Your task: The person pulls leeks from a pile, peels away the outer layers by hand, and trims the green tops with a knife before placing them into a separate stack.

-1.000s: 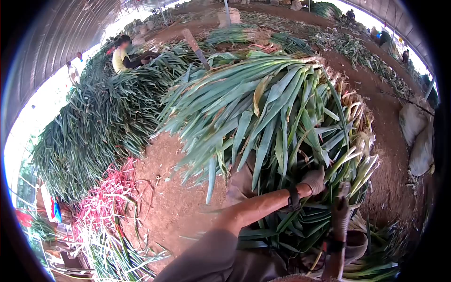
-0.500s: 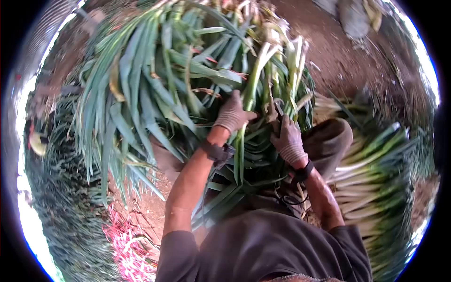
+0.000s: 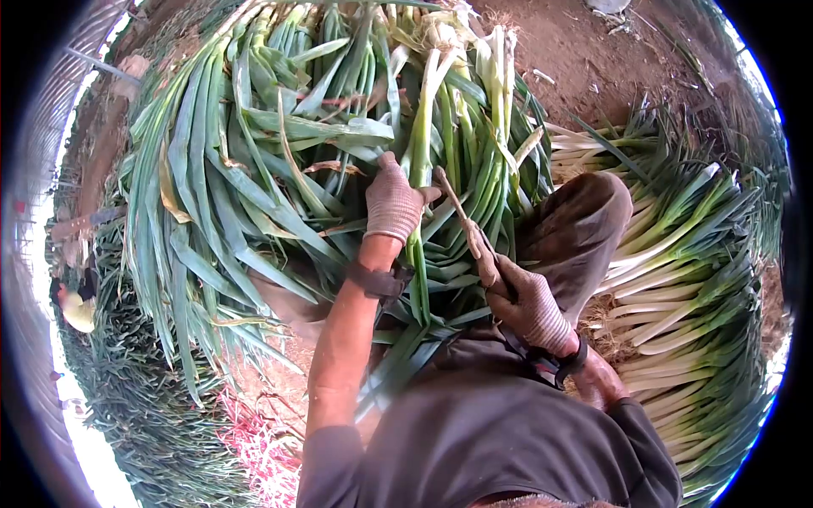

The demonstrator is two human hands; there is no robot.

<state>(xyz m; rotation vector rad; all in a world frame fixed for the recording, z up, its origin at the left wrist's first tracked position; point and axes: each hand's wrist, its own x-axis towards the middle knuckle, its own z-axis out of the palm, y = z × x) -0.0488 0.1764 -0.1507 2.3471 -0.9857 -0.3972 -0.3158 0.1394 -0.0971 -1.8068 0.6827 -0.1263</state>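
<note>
My left hand [image 3: 394, 203], in a striped, dirty knit glove, is closed round the green part of a leek [image 3: 421, 152], thumb across the stalk. The leek's pale root end points away from me and its leaves hang toward my lap. My right hand [image 3: 532, 306], gloved alike, is closed to the right of and below it. From its fingers a long, tan, withered leaf strip [image 3: 464, 218] stretches up to the held leek. Something dark shows between the right fingers, mostly hidden. Under and around my left hand lies a large heap of leeks [image 3: 246, 169].
At right, leeks with white stalks [image 3: 656, 322] lie in a row beside my bent knee [image 3: 584, 220]. Pink and white strips [image 3: 262, 449] lie on the soil at lower left. More green leaves [image 3: 152, 415] cover the left ground. Bare soil [image 3: 576, 68] shows at the top right.
My right hand has drawn down toward my lap, away from the leek, with the tan strip stretched out. My left hand keeps its hold on the leek. The view has shifted slightly.
</note>
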